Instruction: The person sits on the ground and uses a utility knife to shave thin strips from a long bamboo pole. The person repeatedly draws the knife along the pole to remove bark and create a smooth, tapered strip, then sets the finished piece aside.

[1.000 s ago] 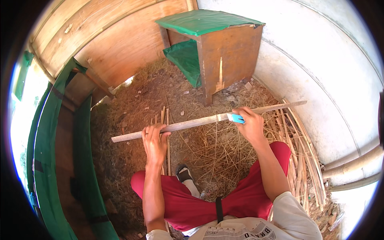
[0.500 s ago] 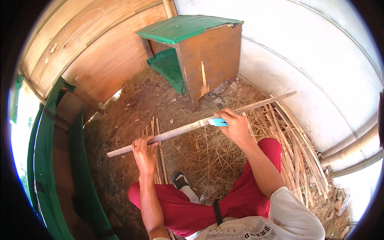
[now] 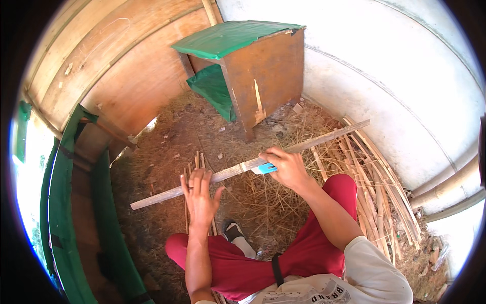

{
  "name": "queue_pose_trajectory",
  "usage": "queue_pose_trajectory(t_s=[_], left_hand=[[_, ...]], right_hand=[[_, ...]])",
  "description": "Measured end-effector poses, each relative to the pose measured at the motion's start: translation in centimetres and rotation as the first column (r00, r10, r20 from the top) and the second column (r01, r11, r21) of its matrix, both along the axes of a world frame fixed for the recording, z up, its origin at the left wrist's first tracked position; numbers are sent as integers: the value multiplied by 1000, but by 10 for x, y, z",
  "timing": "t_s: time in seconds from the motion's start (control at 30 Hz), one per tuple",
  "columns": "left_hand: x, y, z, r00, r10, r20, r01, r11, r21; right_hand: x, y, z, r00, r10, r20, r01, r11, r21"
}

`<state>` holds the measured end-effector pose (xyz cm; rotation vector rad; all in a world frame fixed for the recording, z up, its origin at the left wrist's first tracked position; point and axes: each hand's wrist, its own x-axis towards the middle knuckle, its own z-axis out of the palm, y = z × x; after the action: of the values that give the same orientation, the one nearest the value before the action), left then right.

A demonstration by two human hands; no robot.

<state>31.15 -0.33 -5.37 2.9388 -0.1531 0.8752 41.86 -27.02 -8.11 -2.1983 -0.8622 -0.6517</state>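
A long bamboo strip (image 3: pixel 324 138) lies slantwise across the space in front of me, its right end higher in the picture. My right hand (image 3: pixel 289 168) is closed round a light-blue utility knife (image 3: pixel 267 167), and its fingers also pinch the strip just right of a pale joint. The knife sits against the strip's near side; its blade is hard to make out. Further left, my left hand (image 3: pixel 201 197) rests its stretched fingers over the strip, thumb spread away from it.
Split bamboo strips (image 3: pixel 377 202) lie piled at the right beside the white wall (image 3: pixel 385 101). Thin shavings (image 3: pixel 268 195) cover the ground between my knees. Ahead stands a brown wooden cabinet (image 3: pixel 276 76) with a green top. A green-covered wooden frame (image 3: pixel 73 228) runs along the left.
The strip has shifted a little to the left and down. My left hand has loosened, its thumb coming off the strip. My right hand with the knife has moved slightly left.
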Motion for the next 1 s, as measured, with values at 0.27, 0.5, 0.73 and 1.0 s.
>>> queue_pose_trajectory(t_s=[0.27, 0.5, 0.73, 1.0], left_hand=[[12, -18, 4, 983, -181, 33, 173, 970, 170], [11, -6, 47, 997, -74, -7, 74, 997, 20], [-18, -20, 89, 754, -269, -599, -390, 552, -737], [-49, -62, 26, 679, -377, -630, -629, 144, -764]], right_hand=[[-3, 5, 5, 995, 39, 86, -47, 995, 89], [9, -3, 22, 977, -201, -72, 210, 847, 489], [-1, -2, -5, 959, -99, -267, 163, 959, 230], [-47, 17, -7, 957, -23, -288, -13, 992, -123]])
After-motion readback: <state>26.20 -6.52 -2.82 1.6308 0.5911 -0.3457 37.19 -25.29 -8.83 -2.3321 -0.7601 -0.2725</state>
